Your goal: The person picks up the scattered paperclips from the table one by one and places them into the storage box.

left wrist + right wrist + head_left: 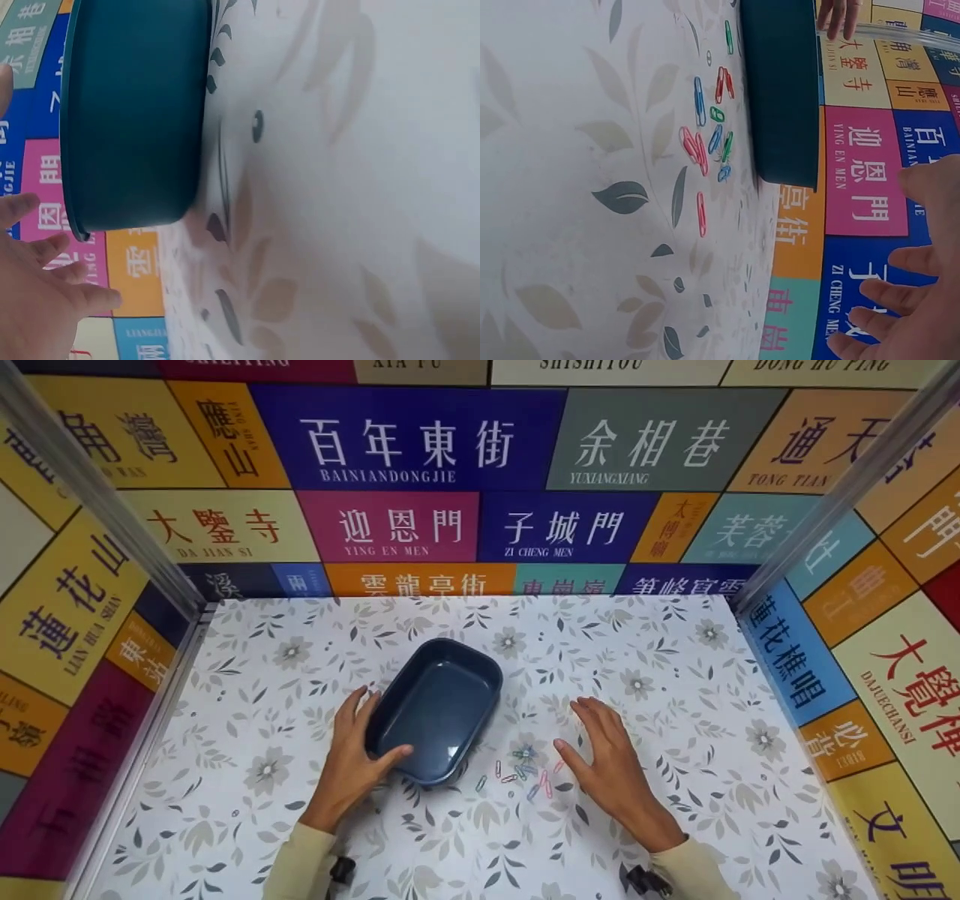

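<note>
While the left grip (352,759) spreads its fingers beside one glossy blue dish (439,701), rectangular with rounded corners, the right grip (611,767) hovers, fingers apart, near looped paper clips (715,140); we count perhaps eleven, some overlapping, lying on the flower-patterned surface (592,652) just beside the dish.
</note>
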Tool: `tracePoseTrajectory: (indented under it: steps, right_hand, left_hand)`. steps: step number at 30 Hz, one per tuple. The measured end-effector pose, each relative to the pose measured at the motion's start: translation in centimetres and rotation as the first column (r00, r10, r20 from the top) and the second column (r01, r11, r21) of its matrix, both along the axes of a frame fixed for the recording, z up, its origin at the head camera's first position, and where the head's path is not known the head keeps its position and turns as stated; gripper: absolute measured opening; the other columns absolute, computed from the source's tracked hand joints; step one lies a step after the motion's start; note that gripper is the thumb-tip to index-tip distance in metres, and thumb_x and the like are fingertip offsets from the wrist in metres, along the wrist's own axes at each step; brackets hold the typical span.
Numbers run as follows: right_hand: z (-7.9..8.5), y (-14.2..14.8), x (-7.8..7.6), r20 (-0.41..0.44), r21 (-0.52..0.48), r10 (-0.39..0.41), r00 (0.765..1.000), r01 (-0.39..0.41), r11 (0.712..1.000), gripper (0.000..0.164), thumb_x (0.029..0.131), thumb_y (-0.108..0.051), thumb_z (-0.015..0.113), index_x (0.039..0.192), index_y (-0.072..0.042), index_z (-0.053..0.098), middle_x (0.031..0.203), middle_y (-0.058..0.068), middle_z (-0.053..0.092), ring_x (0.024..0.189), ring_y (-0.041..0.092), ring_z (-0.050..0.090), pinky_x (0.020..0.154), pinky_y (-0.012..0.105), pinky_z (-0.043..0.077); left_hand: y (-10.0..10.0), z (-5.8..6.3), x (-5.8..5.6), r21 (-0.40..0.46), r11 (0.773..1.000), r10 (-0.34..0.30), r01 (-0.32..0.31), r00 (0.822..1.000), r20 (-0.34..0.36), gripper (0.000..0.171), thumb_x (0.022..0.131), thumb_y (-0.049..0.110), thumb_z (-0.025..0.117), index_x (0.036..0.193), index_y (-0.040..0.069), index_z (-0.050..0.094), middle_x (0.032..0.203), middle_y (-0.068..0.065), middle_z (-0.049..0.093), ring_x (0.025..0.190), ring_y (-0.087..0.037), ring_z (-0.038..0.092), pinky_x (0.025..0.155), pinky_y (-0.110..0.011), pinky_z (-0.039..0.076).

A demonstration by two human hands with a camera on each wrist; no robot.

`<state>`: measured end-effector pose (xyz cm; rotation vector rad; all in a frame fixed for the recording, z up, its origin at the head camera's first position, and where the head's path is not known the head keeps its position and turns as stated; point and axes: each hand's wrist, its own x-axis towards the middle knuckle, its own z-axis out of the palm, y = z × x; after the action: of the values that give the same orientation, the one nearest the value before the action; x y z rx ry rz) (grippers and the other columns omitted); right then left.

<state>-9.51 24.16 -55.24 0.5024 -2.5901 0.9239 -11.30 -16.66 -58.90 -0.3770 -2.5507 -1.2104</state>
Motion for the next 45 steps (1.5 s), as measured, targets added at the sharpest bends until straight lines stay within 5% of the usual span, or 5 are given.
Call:
tracePoseTrajectory:
  steps: [8, 12, 18, 27, 45]
  right_hand:
    - [-0.8, 0.0, 0.1, 0.02, -0.063, 0.004, 1.0, -0.002, 0.998, 0.058, 0.099, -0.013, 0.084, 0.151, 0.0, 0.062, 0.151, 0.021, 0.059, 0.144, 0.038, 0.052, 0.12, 0.007, 0.024]
    - [-1.5, 0.1, 0.1, 0.054, -0.103, -0.018, 0.998, 0.023, 0.994, 0.055, 0.1, -0.013, 0.083, 0.15, -0.001, 0.064, 0.151, 0.018, 0.06, 0.143, 0.036, 0.053, 0.119, 0.013, 0.033]
    - [-2.6, 0.2, 0.3, 0.108, -0.185, -0.041, 0.993, 0.06, 0.981, 0.05, 0.1, -0.012, 0.082, 0.147, -0.003, 0.066, 0.15, 0.014, 0.062, 0.141, 0.033, 0.056, 0.112, 0.042, 0.052]
    - [-4.3, 0.5, 0.1, 0.139, -0.231, -0.043, 0.989, 0.074, 0.97, 0.047, 0.099, -0.01, 0.083, 0.142, 0.001, 0.068, 0.144, 0.016, 0.065, 0.139, 0.037, 0.059, 0.114, 0.009, 0.034]
    - [-6.7, 1.3, -0.4, 0.207, -0.335, 0.002, 0.978, 0.069, 0.94, 0.033, 0.101, -0.004, 0.08, 0.132, 0.002, 0.075, 0.131, 0.01, 0.074, 0.123, 0.033, 0.068, 0.104, 0.013, 0.046]
  left_hand:
    - [-0.5, -0.6, 0.2, 0.071, 0.997, -0.04, 0.033, 0.994, 0.104, 0.107, 0.085, 0.033, 0.097, 0.169, 0.001, 0.039, 0.174, -0.028, 0.028, 0.158, -0.052, 0.032, 0.12, -0.073, 0.036]
    - [-0.6, -0.8, 0.3, 0.087, 0.995, -0.055, 0.043, 0.99, 0.13, 0.111, 0.082, 0.03, 0.099, 0.169, 0.0, 0.037, 0.174, -0.03, 0.027, 0.158, -0.054, 0.031, 0.121, -0.073, 0.035]
    - [-0.8, -1.4, 0.5, 0.145, 0.987, -0.086, 0.064, 0.985, 0.152, 0.114, 0.079, 0.022, 0.101, 0.168, -0.004, 0.036, 0.172, -0.035, 0.028, 0.158, -0.055, 0.031, 0.124, -0.072, 0.031]
    - [-1.1, -2.6, 0.9, 0.253, 0.965, -0.126, 0.067, 0.967, 0.223, 0.116, 0.08, 0.019, 0.102, 0.171, 0.0, 0.032, 0.173, -0.027, 0.034, 0.16, -0.047, 0.032, 0.128, -0.064, 0.027]
    - [-1.3, -2.5, 0.8, 0.293, 0.956, -0.132, 0.031, 0.934, 0.332, 0.123, 0.078, 0.02, 0.103, 0.173, 0.001, 0.026, 0.176, -0.028, 0.029, 0.164, -0.047, 0.025, 0.131, -0.065, 0.022]
